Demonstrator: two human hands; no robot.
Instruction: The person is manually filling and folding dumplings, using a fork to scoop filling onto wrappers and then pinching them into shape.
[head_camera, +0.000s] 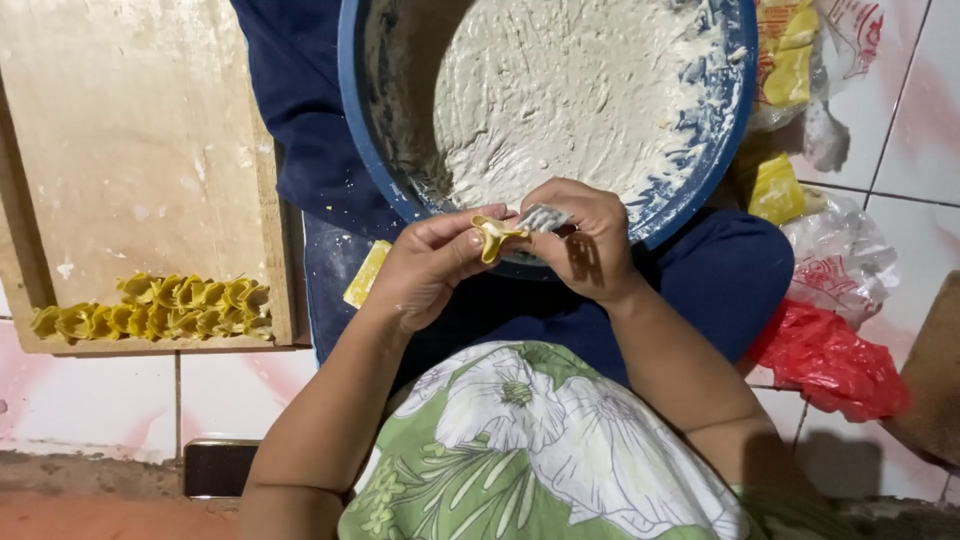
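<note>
Left hand (425, 270) fingertips pinch a small yellow wrapper (492, 236), folded into a cup; right hand (585, 235) fingers are closed round a paste-coated spoon (543, 216) touching it. Just behind sits a blue basin (700, 170) of pale filling; finished yellow dumplings (160, 306) line a wooden board (130, 140) at left

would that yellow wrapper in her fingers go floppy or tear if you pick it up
The yellow wrapper probably flops: it folds and ruffles between the left hand and right hand. It looks thin, so likely light and easily torn.
</note>
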